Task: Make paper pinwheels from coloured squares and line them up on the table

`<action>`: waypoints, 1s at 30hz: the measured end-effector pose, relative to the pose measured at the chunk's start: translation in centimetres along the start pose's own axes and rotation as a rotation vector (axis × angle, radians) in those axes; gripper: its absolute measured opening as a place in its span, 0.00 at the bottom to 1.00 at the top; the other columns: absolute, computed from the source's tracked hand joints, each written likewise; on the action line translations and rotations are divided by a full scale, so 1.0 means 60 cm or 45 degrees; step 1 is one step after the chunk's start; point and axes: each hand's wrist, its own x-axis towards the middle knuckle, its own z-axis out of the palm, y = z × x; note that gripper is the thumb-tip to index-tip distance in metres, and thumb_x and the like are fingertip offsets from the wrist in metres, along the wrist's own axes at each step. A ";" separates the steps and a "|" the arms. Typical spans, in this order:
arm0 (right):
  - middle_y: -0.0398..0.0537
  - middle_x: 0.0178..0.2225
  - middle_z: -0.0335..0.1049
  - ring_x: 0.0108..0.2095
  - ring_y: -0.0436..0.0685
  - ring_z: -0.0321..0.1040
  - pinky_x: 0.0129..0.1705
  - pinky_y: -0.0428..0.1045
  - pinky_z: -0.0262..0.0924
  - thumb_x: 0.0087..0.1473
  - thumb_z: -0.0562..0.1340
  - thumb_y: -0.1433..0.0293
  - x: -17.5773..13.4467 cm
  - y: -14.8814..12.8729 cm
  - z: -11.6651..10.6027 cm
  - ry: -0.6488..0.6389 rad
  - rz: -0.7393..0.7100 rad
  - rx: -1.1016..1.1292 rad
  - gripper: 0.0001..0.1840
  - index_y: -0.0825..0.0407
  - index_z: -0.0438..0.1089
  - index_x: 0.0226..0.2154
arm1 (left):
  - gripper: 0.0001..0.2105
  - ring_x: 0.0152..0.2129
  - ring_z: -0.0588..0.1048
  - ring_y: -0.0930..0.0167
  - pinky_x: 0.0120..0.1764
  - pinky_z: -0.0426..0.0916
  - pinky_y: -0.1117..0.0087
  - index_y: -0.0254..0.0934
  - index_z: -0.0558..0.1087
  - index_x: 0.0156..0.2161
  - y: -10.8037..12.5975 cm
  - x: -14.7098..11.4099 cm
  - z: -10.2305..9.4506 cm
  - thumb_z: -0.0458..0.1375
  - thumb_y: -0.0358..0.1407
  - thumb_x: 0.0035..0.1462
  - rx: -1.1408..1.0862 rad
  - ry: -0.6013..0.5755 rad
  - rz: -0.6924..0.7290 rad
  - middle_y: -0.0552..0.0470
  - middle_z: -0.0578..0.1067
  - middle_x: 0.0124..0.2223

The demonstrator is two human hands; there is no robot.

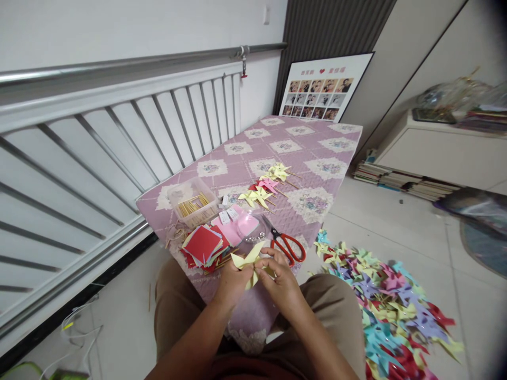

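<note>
Both my hands hold a pale yellow paper pinwheel (249, 259) over the near end of a low table. My left hand (233, 282) grips its left side. My right hand (279, 279) pinches its centre and right folds. Just beyond lie a stack of coloured paper squares (203, 245) topped in red, pink sheets (240, 228), and red-handled scissors (288, 244). A clear plastic box of wooden sticks (190, 205) sits farther left.
The table has a pink floral cover (312, 158). Finished pinwheels (264, 190) on sticks lie mid-table. A large pile of coloured pinwheels (386, 306) covers the floor at right. A white railing (119, 137) runs along the left. Books (396, 179) and a photo poster (320, 87) stand behind.
</note>
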 end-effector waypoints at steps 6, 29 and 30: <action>0.52 0.49 0.64 0.53 0.61 0.58 0.54 0.57 0.52 0.54 0.59 0.69 -0.004 0.003 -0.007 -0.042 0.092 0.122 0.06 0.48 0.72 0.30 | 0.06 0.20 0.69 0.74 0.25 0.62 0.76 0.33 0.73 0.31 -0.007 -0.004 0.001 0.58 0.34 0.47 -0.018 -0.014 0.036 0.54 0.73 0.25; 0.52 0.47 0.65 0.52 0.60 0.61 0.52 0.54 0.56 0.56 0.57 0.69 -0.002 -0.008 -0.034 -0.151 -0.009 0.136 0.08 0.49 0.69 0.27 | 0.06 0.20 0.66 0.75 0.24 0.59 0.75 0.33 0.71 0.28 0.019 -0.019 0.005 0.57 0.35 0.48 0.009 -0.112 0.047 0.53 0.71 0.25; 0.52 0.47 0.66 0.52 0.60 0.61 0.52 0.54 0.56 0.56 0.57 0.68 -0.002 -0.008 -0.035 -0.157 -0.005 0.144 0.08 0.49 0.69 0.27 | 0.06 0.20 0.65 0.75 0.24 0.59 0.75 0.32 0.71 0.29 0.020 -0.019 0.006 0.57 0.35 0.48 0.012 -0.114 0.041 0.54 0.71 0.25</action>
